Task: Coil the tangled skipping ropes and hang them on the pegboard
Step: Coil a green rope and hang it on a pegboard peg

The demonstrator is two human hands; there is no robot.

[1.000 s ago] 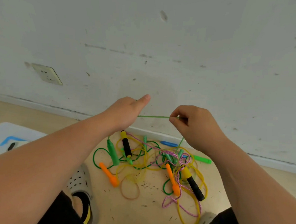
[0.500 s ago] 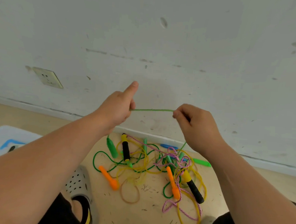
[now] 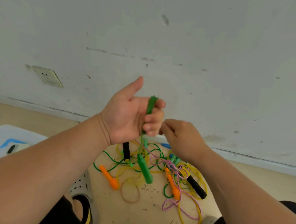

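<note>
My left hand (image 3: 133, 114) is raised palm toward me, thumb up, its fingers curled round several turns of green rope (image 3: 150, 106). One green handle (image 3: 144, 168) dangles from that rope below the hand. My right hand (image 3: 180, 136) sits just right of it, fingers curled; whether it pinches the rope is hidden. On the floor lies the tangle of ropes (image 3: 157, 166): yellow, green and pink cords with orange handles (image 3: 109, 177) and black-grip handles (image 3: 196, 186).
A white wall with a socket (image 3: 48, 76) rises right behind the pile. A white-and-blue object (image 3: 8, 141) lies at left. My sandalled foot (image 3: 81, 201) is near the pile. No pegboard is in view.
My left hand turned palm toward me with the green rope now wrapped round its fingers. The green handle lifted off the floor. My right hand dropped lower, close to the left.
</note>
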